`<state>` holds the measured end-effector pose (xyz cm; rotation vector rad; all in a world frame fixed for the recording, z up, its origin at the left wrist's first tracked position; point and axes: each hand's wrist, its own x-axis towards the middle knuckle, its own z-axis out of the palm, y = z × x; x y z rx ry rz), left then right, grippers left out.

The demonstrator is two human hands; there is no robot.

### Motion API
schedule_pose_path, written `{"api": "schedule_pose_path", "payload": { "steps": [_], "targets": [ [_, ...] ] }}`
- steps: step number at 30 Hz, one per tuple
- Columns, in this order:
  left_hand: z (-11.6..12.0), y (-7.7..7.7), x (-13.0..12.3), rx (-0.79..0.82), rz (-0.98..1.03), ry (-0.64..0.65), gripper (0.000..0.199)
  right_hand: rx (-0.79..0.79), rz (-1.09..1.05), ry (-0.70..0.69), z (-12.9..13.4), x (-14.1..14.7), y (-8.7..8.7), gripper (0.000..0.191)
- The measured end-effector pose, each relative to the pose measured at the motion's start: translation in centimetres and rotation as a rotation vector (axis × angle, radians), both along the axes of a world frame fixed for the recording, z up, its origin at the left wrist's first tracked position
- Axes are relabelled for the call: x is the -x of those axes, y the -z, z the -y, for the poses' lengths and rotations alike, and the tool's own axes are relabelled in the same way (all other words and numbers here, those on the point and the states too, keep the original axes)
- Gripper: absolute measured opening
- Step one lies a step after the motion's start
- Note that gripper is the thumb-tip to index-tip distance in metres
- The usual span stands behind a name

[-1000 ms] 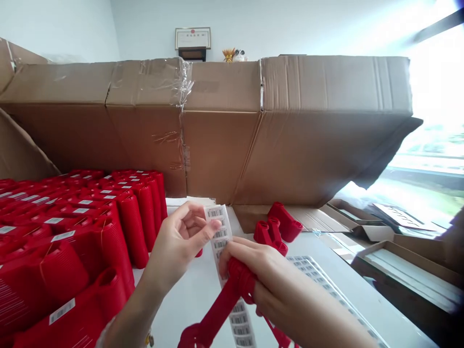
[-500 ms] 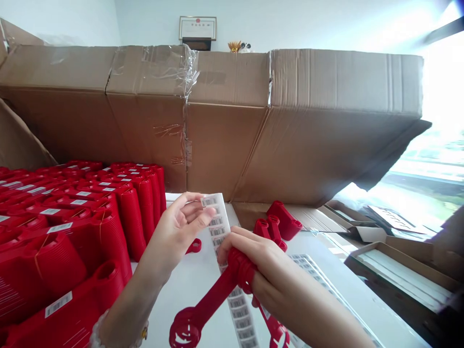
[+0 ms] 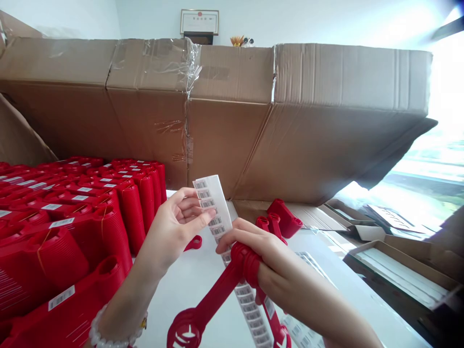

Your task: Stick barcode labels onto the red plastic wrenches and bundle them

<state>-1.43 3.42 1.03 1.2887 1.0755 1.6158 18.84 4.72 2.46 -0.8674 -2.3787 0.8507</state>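
Note:
A long strip of barcode labels [image 3: 217, 227] slants down between my hands, its top end raised. My left hand [image 3: 177, 224] pinches its left edge between thumb and fingers. Several flat red plastic pieces [image 3: 221, 290] with round ends hang from my right hand [image 3: 261, 251], whose fingers wrap round their upper ends while the fingertips touch the strip. One of these pieces carries a white barcode sticker. A small red ring end [image 3: 194, 242] shows on the table behind my left hand.
Banded stacks of labelled red pieces [image 3: 72, 232] fill the left. Cardboard [image 3: 224, 125] spans the back. More red parts [image 3: 284, 220] and label sheets [image 3: 300, 328] lie on the white table [image 3: 348, 290]. An open box [image 3: 402, 275] stands at right.
The strip's top end has risen and turned, showing more of its blank side. My left hand has shifted slightly left. The view has tilted a little.

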Motion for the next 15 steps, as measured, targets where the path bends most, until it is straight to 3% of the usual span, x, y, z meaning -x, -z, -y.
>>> {"api": "schedule_pose_path", "payload": {
  "steps": [4, 9, 15],
  "targets": [
    [-0.06, 0.13, -0.11, 0.09, -0.161, 0.228, 0.039, 0.051, -0.047, -0.005, 0.06, 0.06, -0.39, 0.046],
    [-0.25, 0.24, 0.13, 0.055, -0.159, 0.071, 0.033, 0.077, -0.074, -0.004, -0.14, -0.29, -0.57, 0.054],
    [-0.02, 0.2, 0.24, 0.043, -0.117, 0.003, 0.034, 0.124, -0.058, 0.029, -0.41, -0.38, -0.18, 0.052]
  ]
}}
